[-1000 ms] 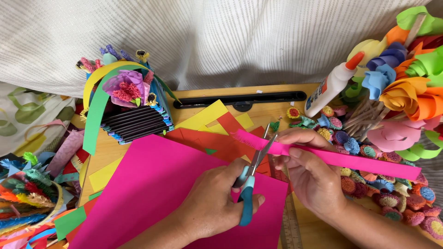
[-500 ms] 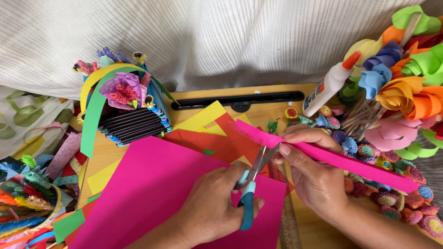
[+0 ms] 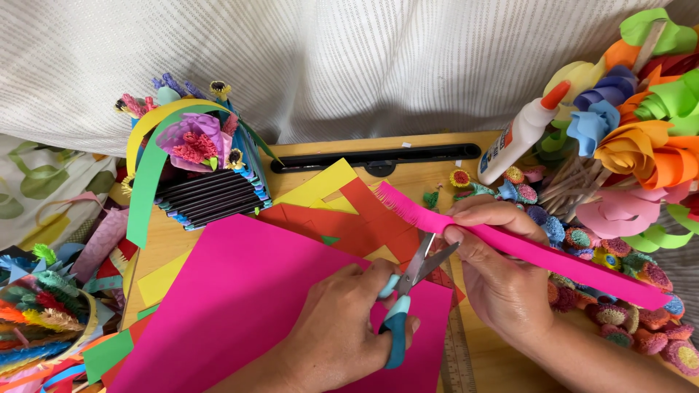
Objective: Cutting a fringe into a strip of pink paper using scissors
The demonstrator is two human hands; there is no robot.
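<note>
My left hand [image 3: 331, 331] grips blue-handled scissors [image 3: 399, 324], whose blades stand apart just below a long pink paper strip [image 3: 575, 266]. My right hand [image 3: 499, 280] pinches that strip near its left end, which is cut into a fine fringe. The strip runs down to the right over small rolled paper flowers [image 3: 582, 240]. Both hands hover above a large pink sheet [image 3: 240, 306] that lies on red and yellow sheets [image 3: 328, 207].
A wooden board with a black clip [image 3: 378, 156] lies under the papers. A paper basket with flowers [image 3: 193, 171] stands at the left, a glue bottle [image 3: 517, 138] and big paper roses [image 3: 641, 138] at the right. A ruler [image 3: 457, 353] lies beside the pink sheet.
The strip's fringed end has risen a little. The scissor blades, earlier across the strip, now stand apart at its lower edge.
</note>
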